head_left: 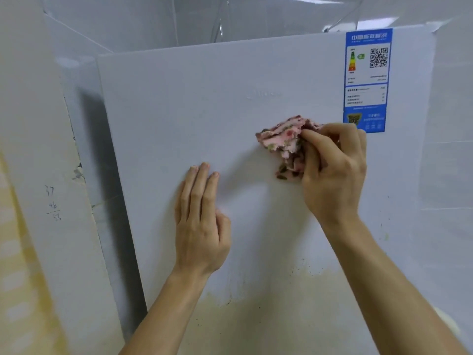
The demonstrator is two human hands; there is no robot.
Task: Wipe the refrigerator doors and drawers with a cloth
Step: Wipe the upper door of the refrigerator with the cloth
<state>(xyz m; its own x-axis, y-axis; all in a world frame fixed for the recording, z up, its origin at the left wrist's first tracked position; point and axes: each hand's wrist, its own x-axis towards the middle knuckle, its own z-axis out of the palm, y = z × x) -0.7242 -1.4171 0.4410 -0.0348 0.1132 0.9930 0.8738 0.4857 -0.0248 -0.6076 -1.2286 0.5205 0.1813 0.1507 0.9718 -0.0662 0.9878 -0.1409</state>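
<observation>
On the refrigerator door (179, 111), the cloth (284, 139) lies just below-left of the energy label (366, 80), right of the left hand (202, 226).

Energy label (366, 80) on fridge door (204, 111): "中国能效标识", "2". Side panel (38, 149): pencilled "37".

Partly hidden under the curled fingers of the right hand (332, 170): the cloth (281, 139) and the lower left corner of the blue label (366, 80). Too small to read: the label's fine print. Too faint to make out: raised lettering (263, 94) on the refrigerator door (192, 111). Cut off by the bottom edge: left forearm (163, 316), right forearm (396, 290), the door's lower part. Cut off at the top: clear container (256, 19).
</observation>
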